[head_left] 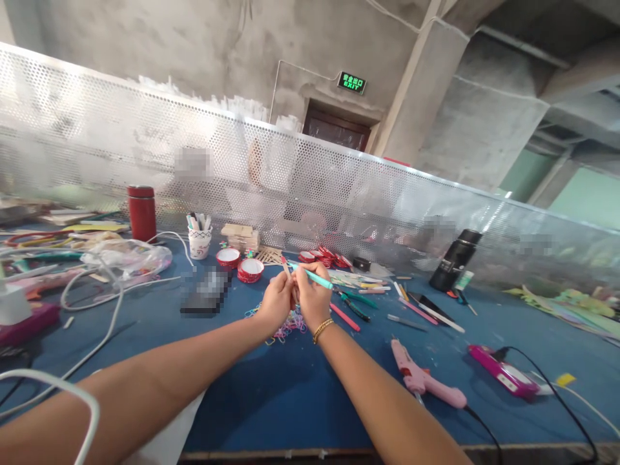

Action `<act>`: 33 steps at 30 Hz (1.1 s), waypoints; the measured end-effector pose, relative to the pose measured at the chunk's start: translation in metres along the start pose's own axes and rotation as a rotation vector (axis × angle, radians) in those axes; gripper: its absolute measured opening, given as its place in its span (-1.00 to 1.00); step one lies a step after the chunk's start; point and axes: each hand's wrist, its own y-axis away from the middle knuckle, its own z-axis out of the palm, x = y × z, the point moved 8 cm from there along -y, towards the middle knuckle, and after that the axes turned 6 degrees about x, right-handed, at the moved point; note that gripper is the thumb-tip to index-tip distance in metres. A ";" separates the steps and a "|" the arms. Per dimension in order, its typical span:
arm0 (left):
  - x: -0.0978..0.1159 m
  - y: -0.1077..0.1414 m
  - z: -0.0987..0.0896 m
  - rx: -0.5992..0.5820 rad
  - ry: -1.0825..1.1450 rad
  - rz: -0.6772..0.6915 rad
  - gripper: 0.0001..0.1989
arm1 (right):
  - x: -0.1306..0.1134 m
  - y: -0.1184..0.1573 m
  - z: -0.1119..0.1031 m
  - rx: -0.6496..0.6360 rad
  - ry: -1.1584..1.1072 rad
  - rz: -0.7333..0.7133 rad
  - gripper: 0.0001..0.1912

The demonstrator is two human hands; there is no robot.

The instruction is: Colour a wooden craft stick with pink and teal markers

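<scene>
Near the middle of the blue table, my two hands meet above a pile of colourful paper clips (289,328). My left hand (277,300) is closed round a small flat stick (285,263) with a red tip, held upright. In my right hand (314,298) is a turquoise pen (317,278), pinched between the fingers and slanting across the stick near its top. The pen's point is too small to make out. A red pen (345,317) lies on the table just right of my right hand.
Two red tape rolls (250,270), a phone (207,292) and a cup of pens (199,240) stand left of centre. To the right lie green-handled pliers (355,306), a pink glue gun (420,378), a magenta power strip (504,371) and a black flask (454,260).
</scene>
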 end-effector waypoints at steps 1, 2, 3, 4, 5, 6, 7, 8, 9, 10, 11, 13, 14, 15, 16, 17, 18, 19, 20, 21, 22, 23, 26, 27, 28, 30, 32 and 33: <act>0.001 0.000 0.001 -0.003 0.001 -0.002 -0.63 | -0.001 0.000 -0.001 0.008 0.001 0.001 -0.75; 0.001 0.001 0.001 -0.006 0.003 -0.003 -0.64 | -0.001 -0.001 -0.002 0.013 0.004 -0.001 -0.76; 0.001 0.001 0.001 -0.010 0.003 -0.004 -0.63 | -0.002 -0.001 -0.002 0.013 0.011 -0.007 -0.76; 0.001 0.001 0.002 -0.014 0.001 -0.003 -0.63 | -0.003 -0.001 -0.002 0.009 0.021 -0.017 -0.76; 0.001 0.001 0.002 -0.016 -0.002 -0.001 -0.62 | -0.004 -0.002 -0.002 0.003 0.034 -0.028 -0.75; 0.001 0.001 0.001 -0.018 -0.007 0.000 -0.61 | -0.005 -0.002 -0.001 -0.002 0.049 -0.039 -0.75; 0.000 0.000 0.001 -0.019 -0.012 0.000 -0.61 | -0.006 -0.002 -0.001 -0.004 0.062 -0.051 -0.75; 0.000 0.000 0.001 -0.020 -0.018 0.000 -0.60 | -0.007 -0.002 -0.001 -0.006 0.074 -0.059 -0.75; -0.001 0.000 0.000 -0.020 -0.024 0.001 -0.60 | -0.008 -0.001 -0.001 -0.009 0.082 -0.065 -0.75; -0.002 -0.001 0.000 -0.020 -0.029 0.001 -0.60 | -0.008 -0.001 -0.001 -0.011 0.089 -0.066 -0.75; -0.003 -0.001 -0.001 -0.018 -0.035 0.002 -0.60 | -0.007 -0.001 0.000 -0.013 0.093 -0.065 -0.75; -0.005 -0.001 -0.001 -0.018 -0.049 0.003 -0.61 | -0.007 -0.001 0.000 -0.011 0.097 -0.060 -0.75; -0.005 -0.002 -0.001 -0.019 -0.056 0.005 -0.61 | -0.008 -0.001 0.000 -0.009 0.099 -0.061 -0.75; -0.006 -0.002 -0.002 -0.022 -0.063 0.008 -0.62 | -0.008 -0.001 0.000 -0.008 0.101 -0.064 -0.75; -0.007 -0.002 -0.001 -0.027 -0.071 0.014 -0.62 | -0.009 -0.001 0.001 -0.008 0.103 -0.067 -0.75; -0.007 -0.002 -0.001 -0.031 -0.077 0.020 -0.62 | -0.010 0.000 0.001 -0.011 0.102 -0.070 -0.75; -0.007 -0.002 -0.002 -0.031 -0.082 0.024 -0.62 | -0.011 0.000 0.001 -0.013 0.101 -0.069 -0.76; -0.007 -0.002 -0.002 -0.029 -0.084 0.026 -0.62 | -0.011 0.000 0.001 -0.014 0.098 -0.067 -0.76; -0.007 -0.002 -0.002 -0.025 -0.084 0.025 -0.62 | -0.011 0.000 0.001 -0.014 0.094 -0.065 -0.76; -0.007 -0.002 -0.003 -0.019 -0.082 0.022 -0.62 | -0.012 0.001 0.002 -0.013 0.091 -0.063 -0.77; -0.007 -0.003 -0.003 -0.013 -0.078 0.018 -0.62 | -0.012 0.001 0.002 -0.012 0.088 -0.061 -0.77; -0.007 -0.003 -0.004 -0.008 -0.072 0.013 -0.61 | -0.011 0.001 0.002 -0.012 0.085 -0.058 -0.77; -0.008 -0.003 -0.004 0.000 -0.049 0.002 -0.62 | -0.011 0.001 0.002 -0.012 0.086 -0.056 -0.78; -0.008 -0.003 -0.004 0.004 -0.041 0.000 -0.62 | -0.011 0.001 0.002 -0.012 0.089 -0.058 -0.78; -0.008 -0.003 -0.004 0.008 -0.033 -0.001 -0.63 | -0.011 0.001 0.001 -0.012 0.091 -0.061 -0.78; -0.008 -0.002 -0.005 0.011 -0.020 -0.004 -0.64 | -0.011 0.001 0.001 -0.013 0.097 -0.063 -0.79; -0.008 -0.002 -0.005 0.012 -0.014 -0.006 -0.65 | -0.011 0.001 0.002 -0.018 0.100 -0.059 -0.78; -0.007 -0.002 -0.005 0.013 -0.014 -0.005 -0.66 | -0.011 0.001 0.002 -0.021 0.101 -0.059 -0.78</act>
